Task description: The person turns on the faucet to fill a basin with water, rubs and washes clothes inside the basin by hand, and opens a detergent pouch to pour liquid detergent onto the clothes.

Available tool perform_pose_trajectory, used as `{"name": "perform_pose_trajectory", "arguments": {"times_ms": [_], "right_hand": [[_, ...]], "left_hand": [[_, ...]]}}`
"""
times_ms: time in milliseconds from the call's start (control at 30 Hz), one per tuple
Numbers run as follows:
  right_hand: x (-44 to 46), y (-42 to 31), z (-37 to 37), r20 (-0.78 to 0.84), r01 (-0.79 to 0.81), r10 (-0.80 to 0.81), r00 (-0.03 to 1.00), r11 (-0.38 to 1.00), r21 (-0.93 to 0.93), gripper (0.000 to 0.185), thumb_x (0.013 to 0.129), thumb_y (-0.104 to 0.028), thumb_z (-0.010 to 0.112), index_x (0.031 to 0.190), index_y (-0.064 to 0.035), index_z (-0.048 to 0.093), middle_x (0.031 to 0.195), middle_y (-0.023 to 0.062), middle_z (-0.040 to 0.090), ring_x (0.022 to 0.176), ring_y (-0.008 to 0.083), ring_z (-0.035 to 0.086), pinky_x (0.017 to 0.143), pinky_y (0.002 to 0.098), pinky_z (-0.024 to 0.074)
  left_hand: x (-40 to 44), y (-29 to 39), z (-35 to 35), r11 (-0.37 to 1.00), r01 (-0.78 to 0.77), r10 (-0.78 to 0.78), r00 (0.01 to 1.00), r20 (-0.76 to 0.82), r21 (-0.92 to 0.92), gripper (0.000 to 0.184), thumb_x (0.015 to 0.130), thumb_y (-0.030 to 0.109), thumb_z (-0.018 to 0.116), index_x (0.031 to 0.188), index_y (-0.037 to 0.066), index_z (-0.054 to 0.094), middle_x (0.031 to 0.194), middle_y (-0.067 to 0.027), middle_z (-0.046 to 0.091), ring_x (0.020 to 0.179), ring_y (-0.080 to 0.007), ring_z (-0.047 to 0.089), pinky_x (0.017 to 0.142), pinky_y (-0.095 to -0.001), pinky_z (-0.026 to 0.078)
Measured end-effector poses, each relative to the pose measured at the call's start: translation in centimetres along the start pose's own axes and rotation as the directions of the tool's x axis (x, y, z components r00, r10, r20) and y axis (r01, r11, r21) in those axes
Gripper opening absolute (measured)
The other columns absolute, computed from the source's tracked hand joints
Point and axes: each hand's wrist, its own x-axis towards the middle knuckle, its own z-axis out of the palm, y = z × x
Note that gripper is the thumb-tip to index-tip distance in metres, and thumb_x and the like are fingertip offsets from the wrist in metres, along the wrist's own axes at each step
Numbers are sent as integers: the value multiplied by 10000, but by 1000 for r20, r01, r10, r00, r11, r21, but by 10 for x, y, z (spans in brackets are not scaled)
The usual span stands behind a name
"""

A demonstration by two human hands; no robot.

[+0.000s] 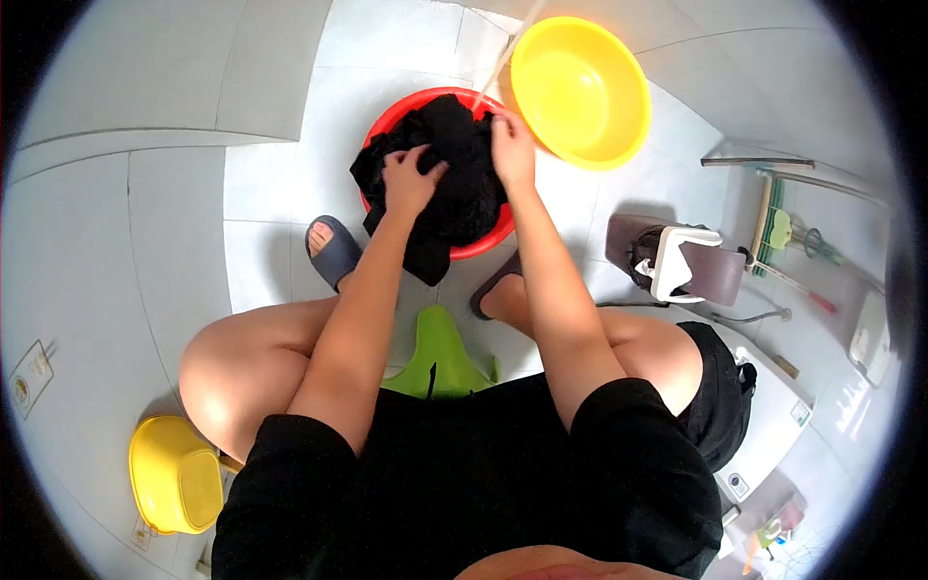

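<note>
A bunched black cloth garment fills a red basin on the floor, and part of it hangs over the near rim. My left hand is on the garment's left side, fingers curled into the fabric with thumb and forefinger apart. At the basin's right rim, my right hand closes on the garment's edge; its fingertips are partly hidden. A thin pale stream or tube, I cannot tell which, slants down to the cloth from above.
A yellow basin stands beside the red one, at the upper right. A green stool is between my legs. To the right are a lidded bin and a white appliance. Another yellow basin is at the lower left.
</note>
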Motion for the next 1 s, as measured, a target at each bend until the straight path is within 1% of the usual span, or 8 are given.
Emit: {"name": "perform_pose_trajectory", "arguments": {"times_ms": [167, 267, 433, 600, 767, 833, 900, 1000], "right_hand": [[-53, -8, 52, 206, -178, 300, 932, 870, -460, 815, 888, -623, 691, 1566, -280, 397, 1729, 126, 155, 1567, 428, 186, 1158, 756, 233], [-49, 38, 47, 180, -193, 309, 934, 859, -475, 718, 920, -586, 680, 1537, -326, 422, 1702, 46, 252, 1547, 343, 272, 1143, 686, 316], [-34, 68, 59, 70, -147, 202, 977, 872, -467, 538, 954, -534, 660, 1426, -298, 557, 1590, 81, 419, 1417, 355, 453, 1085, 561, 448], [-16, 68, 49, 53, -271, 310, 949, 892, -361, 453, 964, -466, 678, 1349, -230, 647, 1366, 157, 636, 1253, 412, 603, 1057, 486, 478], [-25, 204, 52, 148, -471, 448, 882, 846, 249, 554, 996, -461, 633, 1324, -16, 668, 1203, 185, 741, 1156, 355, 687, 1040, 483, 493], [-51, 172, 33, 276, -684, 638, 719, 580, 443, 609, 1018, -477, 599, 1351, 31, 636, 1257, 178, 723, 1161, 337, 683, 1059, 468, 497], [-74, 223, 33, 674, -700, 210, 708, 90, 708, 652, 995, -500, 638, 1415, -4, 595, 1315, 189, 693, 1177, 372, 673, 1069, 456, 504], [-81, 168, 9, 726, -761, 281, 628, 26, 648, 665, 993, -502, 637, 1428, -2, 580, 1330, 196, 682, 1184, 378, 670, 1075, 452, 504]], "left_hand": [[-8, -30, 41, 995, -93, 96, 966, 240, -26, 1018, 704, 443, 906, 1578, 233, 427, 1615, -251, 279, 1459, -498, 338, 1171, -529, 382], [5, -35, 22, 977, -153, 200, 904, 379, -151, 979, 715, 405, 897, 1557, 174, 454, 1571, -242, 385, 1466, -470, 363, 1181, -498, 381], [-25, 16, -21, 975, -188, 218, 901, -375, 116, 593, 846, 282, 803, 1324, 1, 595, 1266, -191, 637, 1223, -390, 567, 1107, -493, 418], [-44, -54, 61, 928, 329, -360, 911, -201, -171, 837, 848, 348, 834, 1493, -8, 437, 1377, -279, 549, 1300, -408, 527, 1155, -504, 382], [-20, -35, 20, -68, 671, -366, 671, 645, -738, 645, 905, 279, 792, 1456, 47, 550, 1369, -109, 651, 1216, -322, 630, 1093, -432, 483], [-15, -53, 18, -159, 714, -278, 630, 725, -681, 549, 957, 375, 706, 1394, 56, 616, 1311, -97, 687, 1174, -327, 650, 1092, -456, 485], [-18, -61, 19, -166, 696, -322, 632, 705, -699, 523, 991, 452, 618, 1343, 67, 660, 1272, -91, 704, 1133, -322, 657, 1071, -471, 495], [-21, -60, 21, -409, 578, -80, 748, 659, -706, 731, 997, 611, 485, 1502, 85, 530, 1514, -163, 539, 1330, -381, 533, 1177, -505, 390]]}}
